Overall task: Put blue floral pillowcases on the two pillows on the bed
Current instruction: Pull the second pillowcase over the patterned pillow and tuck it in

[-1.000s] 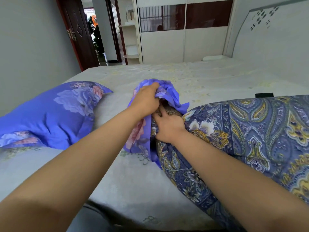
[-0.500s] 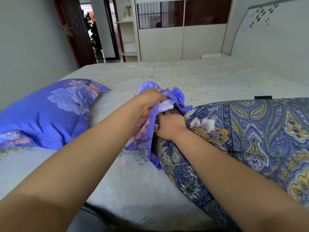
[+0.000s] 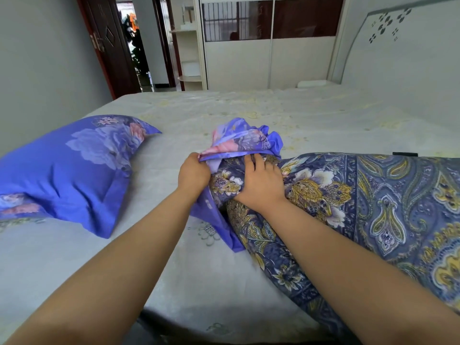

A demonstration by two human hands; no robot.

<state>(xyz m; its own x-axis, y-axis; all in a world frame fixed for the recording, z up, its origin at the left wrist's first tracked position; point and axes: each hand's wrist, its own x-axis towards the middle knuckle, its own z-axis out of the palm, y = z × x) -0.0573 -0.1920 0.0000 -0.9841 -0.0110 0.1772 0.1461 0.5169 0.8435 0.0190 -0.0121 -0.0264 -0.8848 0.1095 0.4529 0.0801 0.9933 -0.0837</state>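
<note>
On a bed (image 3: 249, 282), the left hand (image 3: 193, 174) grips the bunched blue floral pillowcase (image 3: 242, 143) at a paisley pillow (image 3: 361, 202) end; the right hand (image 3: 261, 183) presses flat, fingers spread, on that pillow. A covered pillow (image 3: 69, 170) lies left. No readable writing.

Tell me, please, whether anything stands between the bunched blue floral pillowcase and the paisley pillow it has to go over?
Nothing visible does. The left hand grips the blue floral pillowcase at its opening, right at the end of the paisley pillow. Only the right hand, flat on that pillow's end, lies at the opening.
</note>
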